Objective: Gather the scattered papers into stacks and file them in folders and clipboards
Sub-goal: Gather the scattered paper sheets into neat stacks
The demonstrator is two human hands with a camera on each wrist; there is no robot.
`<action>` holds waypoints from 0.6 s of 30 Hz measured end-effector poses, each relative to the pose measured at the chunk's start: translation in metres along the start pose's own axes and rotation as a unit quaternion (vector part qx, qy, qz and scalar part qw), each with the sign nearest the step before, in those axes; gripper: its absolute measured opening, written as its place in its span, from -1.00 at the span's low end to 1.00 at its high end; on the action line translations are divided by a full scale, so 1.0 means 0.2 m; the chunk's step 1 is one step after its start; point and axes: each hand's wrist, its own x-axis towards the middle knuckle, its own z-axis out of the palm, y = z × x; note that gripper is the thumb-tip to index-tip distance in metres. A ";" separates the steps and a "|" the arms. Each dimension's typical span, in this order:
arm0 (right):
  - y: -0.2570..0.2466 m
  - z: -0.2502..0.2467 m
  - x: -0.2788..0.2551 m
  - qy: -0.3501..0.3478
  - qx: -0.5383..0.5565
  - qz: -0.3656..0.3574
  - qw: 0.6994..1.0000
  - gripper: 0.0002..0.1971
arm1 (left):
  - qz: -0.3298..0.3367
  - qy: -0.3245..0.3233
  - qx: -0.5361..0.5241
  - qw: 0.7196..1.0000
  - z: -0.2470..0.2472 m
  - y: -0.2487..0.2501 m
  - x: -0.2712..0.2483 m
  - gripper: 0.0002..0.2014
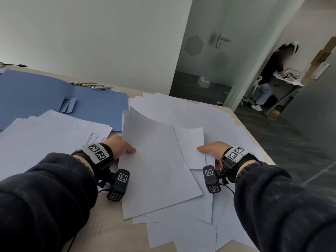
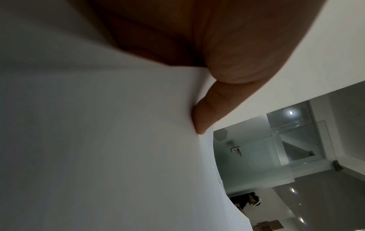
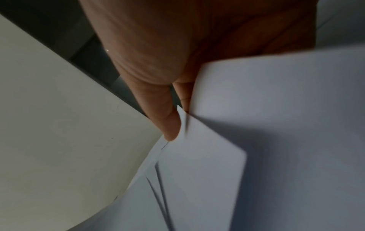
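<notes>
Your left hand [image 1: 119, 145] and right hand [image 1: 214, 149] each pinch a side of the paper sheaf [image 1: 156, 160], thumbs on top, above the littered desk [image 1: 107, 215].

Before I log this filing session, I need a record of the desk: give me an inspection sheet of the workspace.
Surface: light wooden desk, mostly covered with sheets.
Job's things: held sheets lifted between both hands; loose papers spread underneath and beyond; another paper pile at left; open blue folder behind it.
Clutter: metal clips by the folder's far edge.
Hands: left hand and right hand each grip a side edge of the held sheets.
Cables: black cable at the far left corner; wrist camera wires.
Surroundings: white wall, glass door, another person at a table beyond.
</notes>
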 end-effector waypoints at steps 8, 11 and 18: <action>0.08 -0.09 -0.12 0.034 0.032 -0.036 0.998 -0.85 | -0.026 0.007 -0.104 0.994 -0.02 -0.05 0.04 -0.74; 0.18 -0.24 -0.14 0.110 0.041 -0.038 0.992 -0.81 | -0.052 -0.003 -0.126 0.991 -0.02 -0.12 0.14 -0.51; 0.39 -0.49 -0.18 0.237 0.143 0.018 0.961 -0.65 | -0.059 0.035 -0.111 0.991 0.03 -0.02 0.02 -0.45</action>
